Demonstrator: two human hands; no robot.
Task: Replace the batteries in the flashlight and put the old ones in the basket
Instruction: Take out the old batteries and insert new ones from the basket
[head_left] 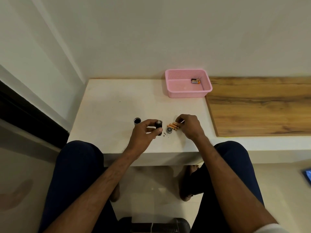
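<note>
Pink basket (pixel 186 94): sits at the desk's far edge, well apart from both hands. It holds the old batteries (pixel 195 81), which lie against its right wall, so that half of the task reads as done.
Desk (pixel 109 106): white, and carries every loose part.
Left hand (pixel 143 132): fingers clasped round the holder (pixel 159 126), a short black cylinder with its contact end turned up.
Right hand (pixel 188 126): fingers curled down onto the new batteries (pixel 173 127), pinching at the right end of the row. Whether a cell is clear of the desk cannot be told.
New batteries: orange, lying side by side between the two hands.
Cap (pixel 169 130): grey and round, lying flat between the holder and the row, just beside both.
Tube (pixel 137 121): probably the flashlight body. It stands upright with its open mouth up, just left of the left hand.
Step in hand: judged to be loading fresh cells into the holder.
Technique: take one cell at a time. Keep the holder still with an empty slot facing the right hand. Match each cell's polarity to its slot, seat the spring end first, then press the other end home.
Risk: round cells roll, and a careless pinch may scatter the row towards the cap or the near edge.
</note>
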